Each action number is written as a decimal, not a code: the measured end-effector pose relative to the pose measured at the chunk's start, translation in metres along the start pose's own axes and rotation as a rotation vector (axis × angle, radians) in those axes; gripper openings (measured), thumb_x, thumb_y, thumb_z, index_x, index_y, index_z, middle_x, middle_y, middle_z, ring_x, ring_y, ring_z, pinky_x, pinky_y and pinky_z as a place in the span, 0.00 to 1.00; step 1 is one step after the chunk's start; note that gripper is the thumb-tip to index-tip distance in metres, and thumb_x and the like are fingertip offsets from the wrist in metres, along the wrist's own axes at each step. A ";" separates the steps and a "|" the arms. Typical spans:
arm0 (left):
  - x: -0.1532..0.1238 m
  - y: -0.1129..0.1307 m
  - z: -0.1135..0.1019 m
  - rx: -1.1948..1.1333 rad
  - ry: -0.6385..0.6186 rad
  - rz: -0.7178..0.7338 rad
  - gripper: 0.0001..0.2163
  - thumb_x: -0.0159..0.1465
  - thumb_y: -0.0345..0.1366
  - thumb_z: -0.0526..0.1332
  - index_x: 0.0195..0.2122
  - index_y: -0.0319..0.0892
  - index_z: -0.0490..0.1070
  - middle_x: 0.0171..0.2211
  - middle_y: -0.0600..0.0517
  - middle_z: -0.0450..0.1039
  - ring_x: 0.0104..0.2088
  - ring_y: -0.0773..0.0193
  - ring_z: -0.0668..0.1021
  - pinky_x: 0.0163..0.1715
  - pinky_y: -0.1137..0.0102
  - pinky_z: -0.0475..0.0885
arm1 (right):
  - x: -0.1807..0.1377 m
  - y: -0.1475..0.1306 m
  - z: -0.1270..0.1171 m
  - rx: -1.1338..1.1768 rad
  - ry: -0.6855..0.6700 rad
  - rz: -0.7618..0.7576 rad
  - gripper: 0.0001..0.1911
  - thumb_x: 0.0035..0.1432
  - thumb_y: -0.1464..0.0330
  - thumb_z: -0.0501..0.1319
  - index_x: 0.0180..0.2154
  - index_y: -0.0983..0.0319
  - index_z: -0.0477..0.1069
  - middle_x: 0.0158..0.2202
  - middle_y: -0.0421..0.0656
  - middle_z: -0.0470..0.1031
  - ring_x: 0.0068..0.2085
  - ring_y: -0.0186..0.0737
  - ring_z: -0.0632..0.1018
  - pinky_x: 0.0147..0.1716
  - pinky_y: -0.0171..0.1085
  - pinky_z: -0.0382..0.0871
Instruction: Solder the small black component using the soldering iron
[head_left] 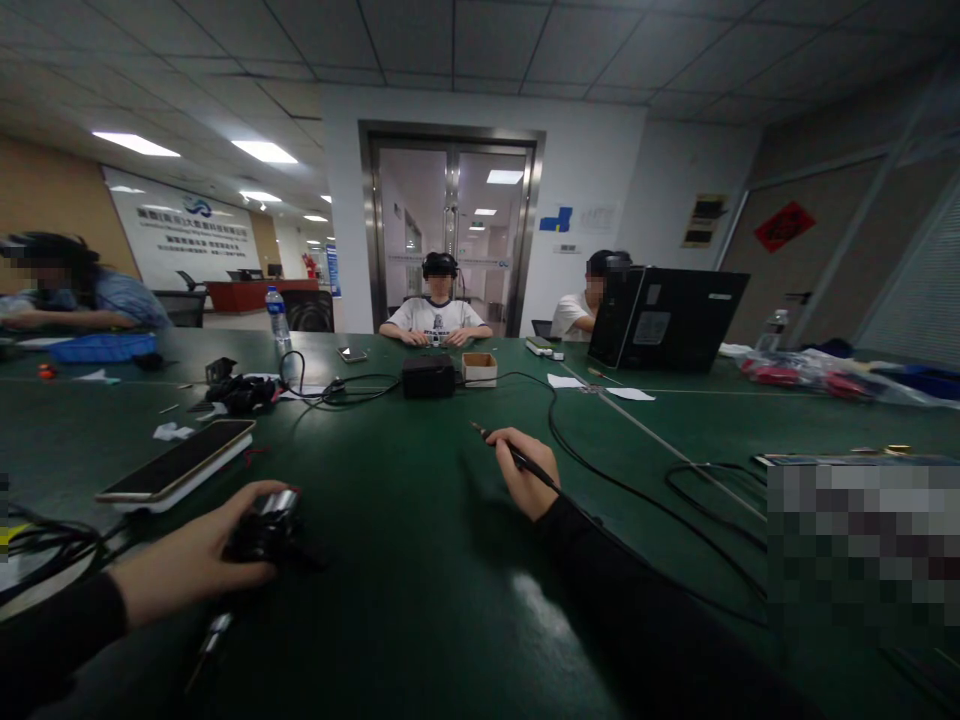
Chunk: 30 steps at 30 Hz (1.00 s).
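My right hand (529, 468) is closed in a pen grip round a slim black soldering iron (517, 452). Its tip points to the far left, above the green table (390, 480), and its cord trails back along my dark sleeve. At the left, my left hand (232, 545) grips a small black-and-silver device (270, 525) between thumb and fingers; its exact kind is too dark to make out. Just below that hand lies a thin tool with a shiny metal part (214, 635). A phone (184, 462) rests on a white box beyond my left wrist.
Farther back stand a black box (428, 377) and a small open carton (480, 370). A black cable (581, 455) loops across the right side. Dark parts (244, 393) lie at left, a computer case (667, 318) at back right. Several people sit around the table.
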<state>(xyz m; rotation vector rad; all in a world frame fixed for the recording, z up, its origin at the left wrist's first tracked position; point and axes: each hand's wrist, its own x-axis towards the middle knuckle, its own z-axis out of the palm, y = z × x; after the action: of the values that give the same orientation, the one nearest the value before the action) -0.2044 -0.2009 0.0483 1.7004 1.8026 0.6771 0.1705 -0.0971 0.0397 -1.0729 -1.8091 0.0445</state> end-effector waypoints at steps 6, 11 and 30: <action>0.053 0.087 0.059 0.071 -0.186 0.131 0.37 0.44 0.42 0.66 0.55 0.43 0.56 0.45 0.46 0.72 0.37 0.55 0.78 0.33 0.68 0.73 | 0.000 0.001 -0.002 0.003 0.013 0.003 0.12 0.59 0.68 0.52 0.33 0.58 0.74 0.33 0.40 0.79 0.34 0.38 0.78 0.38 0.34 0.67; 0.100 0.129 0.107 0.025 -0.230 0.136 0.37 0.42 0.41 0.69 0.54 0.43 0.57 0.45 0.41 0.71 0.25 0.61 0.77 0.17 0.72 0.70 | -0.001 0.005 -0.002 0.029 0.034 0.004 0.12 0.58 0.69 0.52 0.33 0.58 0.74 0.33 0.40 0.79 0.36 0.38 0.78 0.39 0.34 0.68; 0.179 0.150 0.140 -0.189 -0.175 -0.066 0.31 0.56 0.56 0.57 0.52 0.37 0.63 0.21 0.52 0.70 0.18 0.65 0.71 0.20 0.72 0.67 | 0.000 0.006 -0.002 0.038 0.032 0.026 0.11 0.59 0.69 0.52 0.33 0.58 0.73 0.35 0.40 0.79 0.39 0.38 0.78 0.40 0.34 0.68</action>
<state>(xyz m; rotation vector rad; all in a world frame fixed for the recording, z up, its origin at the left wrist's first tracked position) -0.0057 -0.0153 0.0428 1.5194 1.6130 0.6288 0.1759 -0.0946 0.0380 -1.0646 -1.7593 0.0771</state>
